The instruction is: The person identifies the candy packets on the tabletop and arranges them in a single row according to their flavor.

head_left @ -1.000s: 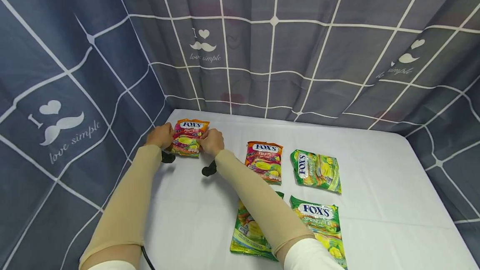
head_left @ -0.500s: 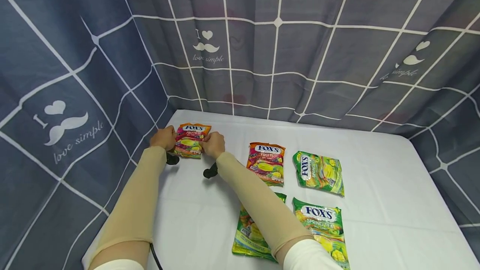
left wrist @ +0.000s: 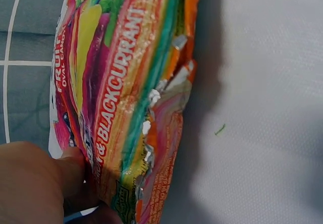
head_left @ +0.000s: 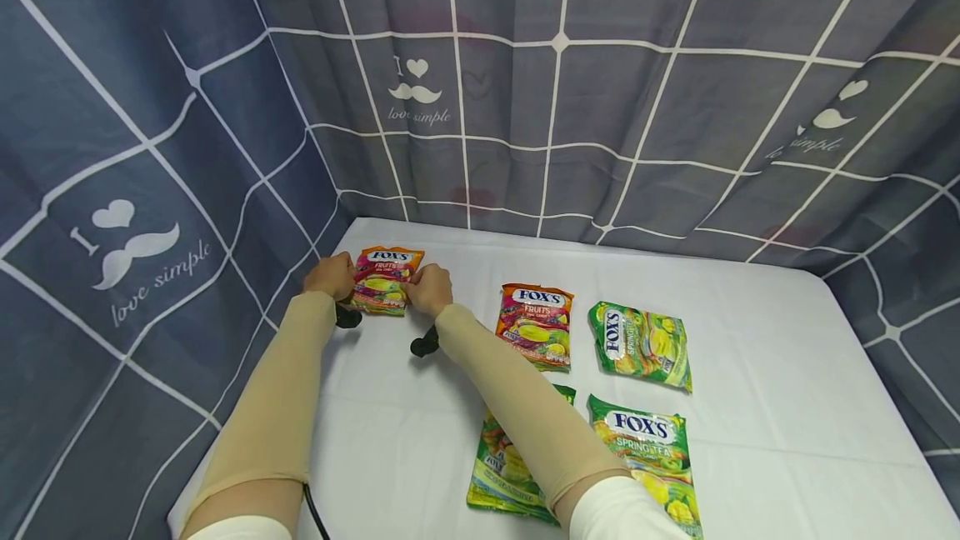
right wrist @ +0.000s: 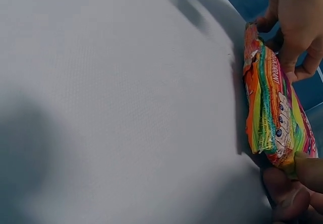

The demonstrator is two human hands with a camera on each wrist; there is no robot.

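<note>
At the far left of the white table, a red and orange candy bag (head_left: 385, 280) labelled FOX'S FRUITS is held between both hands. My left hand (head_left: 330, 276) pinches its left edge, and my right hand (head_left: 430, 290) pinches the right edge. In the left wrist view the left thumb and fingers (left wrist: 73, 171) grip one end of the bag (left wrist: 118, 88), whose side reads BLACKCURRANT. The right wrist view has the right thumb on top of the bag's near corner (right wrist: 282, 148), fingertips (right wrist: 282, 193) underneath. The left hand (right wrist: 300, 30) grips the opposite end there.
A second red FOX'S FRUITS bag (head_left: 535, 326) lies mid-table. Right of it are a sideways green Spring Tea bag (head_left: 641, 342) and an upright one (head_left: 645, 461). Another green bag (head_left: 502, 469) is partly under the right forearm. Grey checked curtains (head_left: 510, 107) border the table's back and sides.
The held bag's top edge has come slightly lower and nearer, both hands keeping their pinch. The whole head view has shifted a little; the other bags stay put.
</note>
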